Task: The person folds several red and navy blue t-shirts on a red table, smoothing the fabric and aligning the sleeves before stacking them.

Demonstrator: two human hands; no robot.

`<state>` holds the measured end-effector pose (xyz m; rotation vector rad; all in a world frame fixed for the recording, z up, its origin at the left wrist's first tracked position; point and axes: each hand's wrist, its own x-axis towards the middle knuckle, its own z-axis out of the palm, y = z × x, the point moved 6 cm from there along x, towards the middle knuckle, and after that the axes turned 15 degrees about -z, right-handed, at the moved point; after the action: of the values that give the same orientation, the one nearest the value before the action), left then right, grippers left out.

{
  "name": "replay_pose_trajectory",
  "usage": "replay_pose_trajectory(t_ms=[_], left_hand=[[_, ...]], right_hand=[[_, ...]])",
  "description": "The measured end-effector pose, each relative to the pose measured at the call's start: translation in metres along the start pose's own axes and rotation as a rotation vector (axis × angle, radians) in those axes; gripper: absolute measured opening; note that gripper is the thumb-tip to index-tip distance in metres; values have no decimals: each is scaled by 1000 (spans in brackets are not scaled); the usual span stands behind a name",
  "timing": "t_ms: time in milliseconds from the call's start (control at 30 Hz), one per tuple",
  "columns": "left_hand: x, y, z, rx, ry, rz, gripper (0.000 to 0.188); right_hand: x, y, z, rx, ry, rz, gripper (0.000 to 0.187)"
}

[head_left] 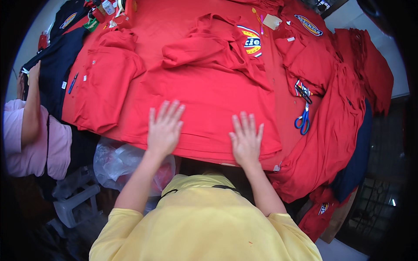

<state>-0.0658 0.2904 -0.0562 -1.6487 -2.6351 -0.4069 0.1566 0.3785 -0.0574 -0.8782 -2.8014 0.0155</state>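
Observation:
A red T-shirt (209,95) with a printed logo lies spread on the red-covered table in front of me. Its hem runs along the near edge, while its upper part is bunched farther back. My left hand (164,128) rests flat on the lower left of the shirt, fingers apart. On the lower right of the same shirt, my right hand (246,141) lies with its fingers stretched out. Neither hand holds anything.
Blue-handled scissors (302,121) lie to the right beside heaped red shirts (333,126). A folded red garment (109,78) and a blue pen (72,83) lie left. A co-worker in pink (37,135) handles dark garments (61,61). Below hangs a clear plastic bag (117,163).

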Motion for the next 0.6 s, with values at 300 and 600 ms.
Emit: replay_pose_trajectory(t_ms=[300, 600], left_hand=[[-27, 42, -16, -350, 42, 236, 35], [-27, 85, -3, -520, -332, 327, 16]], right_hand=[[-23, 25, -18, 290, 356, 62, 33], [-63, -51, -35, 1027, 537, 175, 21]])
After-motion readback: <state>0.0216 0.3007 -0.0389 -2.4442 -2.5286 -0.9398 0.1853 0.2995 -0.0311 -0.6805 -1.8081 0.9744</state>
